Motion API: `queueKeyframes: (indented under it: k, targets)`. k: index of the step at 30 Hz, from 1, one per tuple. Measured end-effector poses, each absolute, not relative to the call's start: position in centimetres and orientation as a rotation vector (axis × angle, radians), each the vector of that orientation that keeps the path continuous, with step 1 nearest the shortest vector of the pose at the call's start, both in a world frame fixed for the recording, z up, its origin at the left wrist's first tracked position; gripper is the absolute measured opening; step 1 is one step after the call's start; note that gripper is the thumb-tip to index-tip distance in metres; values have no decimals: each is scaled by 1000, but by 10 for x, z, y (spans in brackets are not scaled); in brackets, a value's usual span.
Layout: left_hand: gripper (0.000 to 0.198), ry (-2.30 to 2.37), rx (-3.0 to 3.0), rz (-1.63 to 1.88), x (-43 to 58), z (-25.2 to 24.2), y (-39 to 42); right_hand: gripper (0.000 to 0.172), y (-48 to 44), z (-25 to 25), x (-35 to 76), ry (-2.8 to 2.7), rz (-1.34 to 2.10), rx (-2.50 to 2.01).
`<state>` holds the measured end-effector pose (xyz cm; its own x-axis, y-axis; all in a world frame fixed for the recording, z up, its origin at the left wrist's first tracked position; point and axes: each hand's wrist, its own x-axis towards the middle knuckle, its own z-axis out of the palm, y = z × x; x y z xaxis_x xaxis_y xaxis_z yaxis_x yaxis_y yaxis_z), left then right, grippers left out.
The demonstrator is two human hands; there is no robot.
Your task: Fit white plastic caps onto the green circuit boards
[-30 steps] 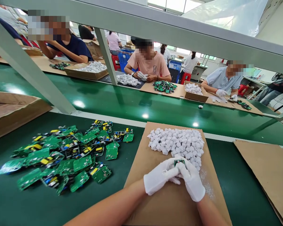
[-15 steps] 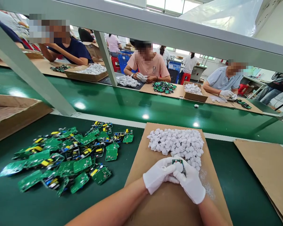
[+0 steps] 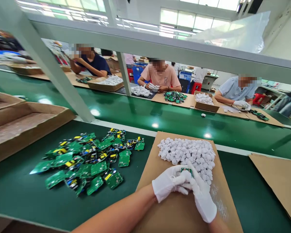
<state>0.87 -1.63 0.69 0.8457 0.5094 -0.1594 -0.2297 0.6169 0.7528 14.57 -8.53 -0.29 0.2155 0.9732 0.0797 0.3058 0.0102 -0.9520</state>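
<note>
Both my hands wear white gloves and meet over a brown cardboard sheet [image 3: 165, 213]. My left hand [image 3: 168, 183] and my right hand [image 3: 200, 194] are closed together on a small white housing with a green circuit board [image 3: 185, 170] showing at its top. Just beyond my fingers lies a heap of white plastic housings [image 3: 188, 153] on the cardboard. To the left, a pile of green circuit boards [image 3: 87, 161] with yellow parts is spread on the green table.
A shallow cardboard tray [image 3: 26, 126] sits at the left, another cardboard sheet [image 3: 278, 181] at the right. A green conveyor belt [image 3: 145, 113] runs behind a grey frame post [image 3: 55, 74]. Several people work across the belt with similar piles.
The view has tilted up and shifted left. My hands stay pressed together on the same piece, the fingers of the right hand a little more stretched.
</note>
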Motion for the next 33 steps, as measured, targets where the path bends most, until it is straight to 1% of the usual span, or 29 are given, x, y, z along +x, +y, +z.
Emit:
queueKeyframes:
  k: [2,4,6,7,9,12,13,15,16,20,24,29,33]
  targets:
    - [38,361,830,484,9,14,-11,56,-89,-8,148,-1243,798,-1449]
    - [36,440,972,553,9,23,6,58,-91,-12,149,-1256,762,-1403]
    - [41,679,1239,627,8,31,38,58,-92,-15,148,-1307,680,-1401]
    - [40,884,1448,651,8,33,58,58,-92,-17,147,-1342,628,-1418]
    - [40,1044,1547,718,5,36,104,58,-91,-21,144,-1420,542,-1466]
    - [53,1270,1655,719,-2,33,168,53,-89,-28,140,-1504,457,-1517]
    - [51,1344,1691,695,-6,32,184,52,-87,-30,139,-1514,436,-1524]
    - [37,1458,1764,627,-14,27,208,50,-85,-33,140,-1518,411,-1524]
    - [34,1504,1799,588,-18,25,217,50,-85,-34,141,-1518,404,-1517]
    - [34,1645,1920,422,-39,21,235,52,-85,-35,145,-1546,383,-1476]
    - [33,1699,2010,174,-71,26,242,50,-87,-34,145,-1610,380,-1482]
    - [31,1681,2074,-178,-110,33,222,49,-86,-26,142,-1693,405,-1484]
    - [24,1669,2163,-261,-113,30,203,49,-86,-13,141,-1735,402,-1490]
